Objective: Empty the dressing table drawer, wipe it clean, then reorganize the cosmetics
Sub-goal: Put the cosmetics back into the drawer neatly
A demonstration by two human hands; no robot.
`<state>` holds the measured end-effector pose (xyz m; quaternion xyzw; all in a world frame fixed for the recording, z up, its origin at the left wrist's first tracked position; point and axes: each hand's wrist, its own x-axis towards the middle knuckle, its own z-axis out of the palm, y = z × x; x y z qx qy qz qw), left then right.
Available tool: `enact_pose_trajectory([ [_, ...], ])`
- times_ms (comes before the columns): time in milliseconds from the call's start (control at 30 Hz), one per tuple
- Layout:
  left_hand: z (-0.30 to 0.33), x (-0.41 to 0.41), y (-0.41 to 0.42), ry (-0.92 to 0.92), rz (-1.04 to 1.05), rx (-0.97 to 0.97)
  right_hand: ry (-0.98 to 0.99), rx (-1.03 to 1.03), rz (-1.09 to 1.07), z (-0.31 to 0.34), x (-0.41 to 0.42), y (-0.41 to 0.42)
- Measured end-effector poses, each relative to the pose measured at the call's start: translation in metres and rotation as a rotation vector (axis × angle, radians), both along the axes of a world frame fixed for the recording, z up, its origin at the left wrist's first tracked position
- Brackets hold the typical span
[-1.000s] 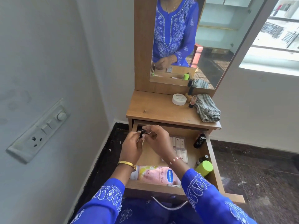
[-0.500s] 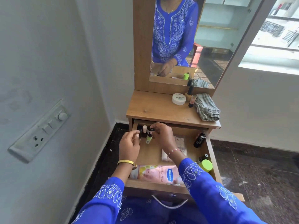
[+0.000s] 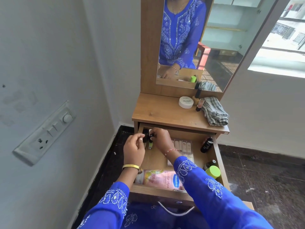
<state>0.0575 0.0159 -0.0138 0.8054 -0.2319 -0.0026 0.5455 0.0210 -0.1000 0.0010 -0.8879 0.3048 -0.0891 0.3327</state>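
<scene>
At the drawer's (image 3: 219, 156) back-left corner, right hand (image 3: 160, 138) pinches green bottle's (image 3: 150, 143) cap.

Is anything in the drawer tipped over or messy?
Nothing is spilled. The pink Vaseline tube lies flat along the drawer's front, and the black bottle leans in the back right corner. The right hand is standing small bottles upright at the back left.

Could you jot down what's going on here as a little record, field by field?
place: dressing table with mirror, drawer pulled open
left hand: fingers curled, beside small bottles at the drawer's back left corner
right hand: fingers on a bottle cap
in drawer: pink tube, sachets, black bottle, green cap
on top: white jar, striped cloth
stage: reorganizing, it seems
</scene>
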Motion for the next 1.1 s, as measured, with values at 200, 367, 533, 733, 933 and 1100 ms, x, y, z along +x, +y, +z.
enact_pose_trajectory([
  [200,0.001,0.002,0.0,0.07,0.045,-0.014,-0.042,0.002,0.001,-0.004,0.001,0.005],
  [367,0.002,-0.001,0.0,0.064,0.025,0.0,-0.066,0.009,0.001,-0.005,-0.001,0.005],
  [533,0.003,-0.001,0.0,0.066,0.016,0.01,-0.075,0.021,-0.005,-0.006,-0.002,0.005],
  [733,0.004,-0.002,-0.001,0.084,0.008,0.022,-0.132,0.021,-0.046,0.0,-0.009,0.002],
  [933,0.02,-0.001,-0.017,0.105,-0.026,-0.011,-0.276,-0.114,-0.1,0.032,-0.02,-0.025],
  [1100,0.052,0.002,-0.051,0.081,-0.103,-0.063,-0.26,-0.221,-0.23,0.059,-0.017,-0.07],
])
